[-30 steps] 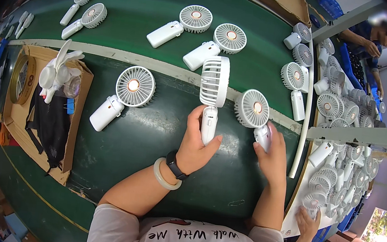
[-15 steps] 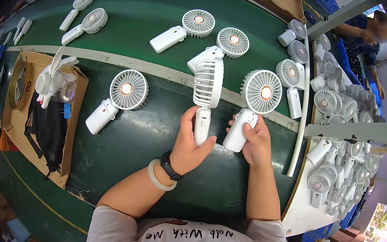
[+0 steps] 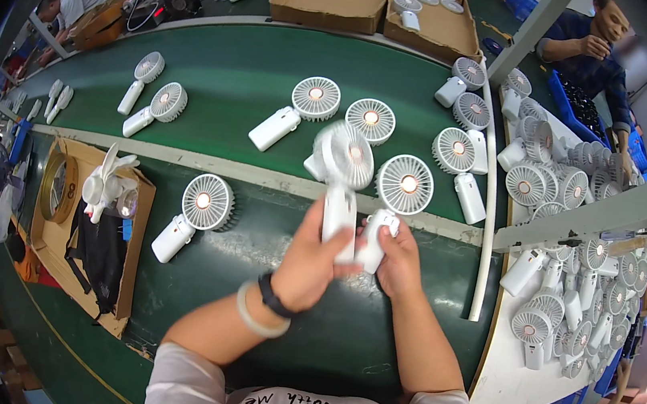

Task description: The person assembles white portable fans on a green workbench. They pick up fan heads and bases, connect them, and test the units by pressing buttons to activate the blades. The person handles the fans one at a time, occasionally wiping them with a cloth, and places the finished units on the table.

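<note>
My left hand (image 3: pixel 310 257) is wrapped round the handle of a white handheld fan (image 3: pixel 345 156), whose round head is smeared by motion. My right hand (image 3: pixel 402 262) grips a second white handheld fan (image 3: pixel 404 184) by its handle, its grille turned up with an orange-ringed centre. The two handles are close together, the left one partly over the right. Behind the left-hand fan lies another fan (image 3: pixel 370 121), its handle mostly hidden. To the left on the green bench (image 3: pixel 237 312) rests one more fan (image 3: pixel 208 202).
Several fans lie on the green belt (image 3: pixel 211 67) beyond. At left stands a cardboard box (image 3: pixel 131 259) with a black cloth bag (image 3: pixel 100 259). A white pipe (image 3: pixel 486 246) and a white table (image 3: pixel 500 377) piled with fans are at right. Other people work around.
The left-hand fan has turned from edge-on to show its grille face, and its handle has come nearer the right-hand fan. The view has tilted up, showing more of the far side.
</note>
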The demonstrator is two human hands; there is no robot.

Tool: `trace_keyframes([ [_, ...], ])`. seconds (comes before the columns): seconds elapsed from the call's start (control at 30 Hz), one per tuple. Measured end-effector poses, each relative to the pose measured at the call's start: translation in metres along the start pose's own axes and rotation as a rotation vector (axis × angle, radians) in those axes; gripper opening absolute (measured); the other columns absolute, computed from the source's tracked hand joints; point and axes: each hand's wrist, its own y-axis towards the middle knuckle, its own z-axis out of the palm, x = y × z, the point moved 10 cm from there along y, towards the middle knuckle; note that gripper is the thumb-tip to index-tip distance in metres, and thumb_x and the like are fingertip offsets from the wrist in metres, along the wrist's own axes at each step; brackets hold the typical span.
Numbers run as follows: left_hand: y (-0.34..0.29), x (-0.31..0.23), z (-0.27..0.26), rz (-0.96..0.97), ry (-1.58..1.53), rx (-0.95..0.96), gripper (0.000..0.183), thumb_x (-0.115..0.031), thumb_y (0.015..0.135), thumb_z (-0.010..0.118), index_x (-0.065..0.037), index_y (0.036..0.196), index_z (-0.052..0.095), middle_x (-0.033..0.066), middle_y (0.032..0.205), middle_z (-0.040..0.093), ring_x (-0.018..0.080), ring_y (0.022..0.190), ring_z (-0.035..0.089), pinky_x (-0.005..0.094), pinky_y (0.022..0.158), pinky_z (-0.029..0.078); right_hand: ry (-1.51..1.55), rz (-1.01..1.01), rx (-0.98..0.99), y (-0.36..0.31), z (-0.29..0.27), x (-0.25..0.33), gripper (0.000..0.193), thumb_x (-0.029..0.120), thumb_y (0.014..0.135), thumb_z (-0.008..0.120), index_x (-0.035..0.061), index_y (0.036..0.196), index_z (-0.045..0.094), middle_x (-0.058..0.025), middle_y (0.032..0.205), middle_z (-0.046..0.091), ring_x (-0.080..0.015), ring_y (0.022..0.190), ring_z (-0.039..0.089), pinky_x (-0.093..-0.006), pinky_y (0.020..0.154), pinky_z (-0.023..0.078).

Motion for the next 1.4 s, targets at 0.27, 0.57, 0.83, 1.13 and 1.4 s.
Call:
trace_keyframes([
  [0.27,0.15,-0.205,0.05,0.769,0.252,0.063,0.079,-0.018,0.087,0.058,-0.009,0.141,0.001,0.0166,0.124,0.039,0.0253,0.111,0.046,0.0432,0.089,0.048,-0.107,0.042,0.076,-0.002,0.014,-0.007,0.033,0.013,0.088,0.055,0.0024,0.117,0.042,-0.0118,0.104,0.058,-0.0214,0.092,0.059,-0.0359,0.08,0.05],
  [0.57,0.037,-0.07,0.004,0.62,0.288,-0.02,0.046,-0.011,0.089,0.054,-0.003,0.129,0.033,0.0114,0.12,0.044,0.0192,0.105,0.05,0.033,0.089,0.044,-0.117,0.003,0.018,-0.007,0.005,0.008,0.032,0.001,0.085,0.052,-0.0001,0.116,0.046,-0.011,0.103,0.06,-0.0195,0.092,0.062,-0.0328,0.079,0.05],
  [0.83,-0.046,0.042,-0.038,0.394,0.598,-0.045,0.06,0.006,0.076,0.057,-0.001,0.128,0.029,0.0132,0.12,0.04,0.0214,0.109,0.047,0.0345,0.093,0.039,-0.256,-0.016,0.049,-0.008,0.009,0.01,0.033,0.002,0.082,0.054,-0.0015,0.115,0.047,-0.0156,0.105,0.061,-0.0235,0.093,0.062,-0.0349,0.081,0.05],
  [1.13,-0.047,0.026,-0.038,0.562,0.771,-0.061,0.073,0.007,0.074,0.057,0.001,0.135,0.019,0.021,0.133,0.031,0.0306,0.127,0.032,0.0408,0.106,0.025,-0.234,-0.024,0.054,-0.01,0.011,0.009,0.039,0.004,0.082,0.058,-0.0015,0.118,0.046,-0.0164,0.106,0.061,-0.0238,0.094,0.062,-0.0353,0.084,0.049],
  [1.4,-0.05,0.022,-0.035,0.631,0.908,-0.073,0.065,0.005,0.071,0.059,0.004,0.129,0.029,0.0217,0.127,0.036,0.033,0.12,0.038,0.0407,0.103,0.03,-0.252,-0.002,0.061,-0.008,0.013,0.002,0.035,0.002,0.082,0.057,-0.0016,0.115,0.048,-0.0137,0.105,0.061,-0.0211,0.095,0.061,-0.0335,0.083,0.049],
])
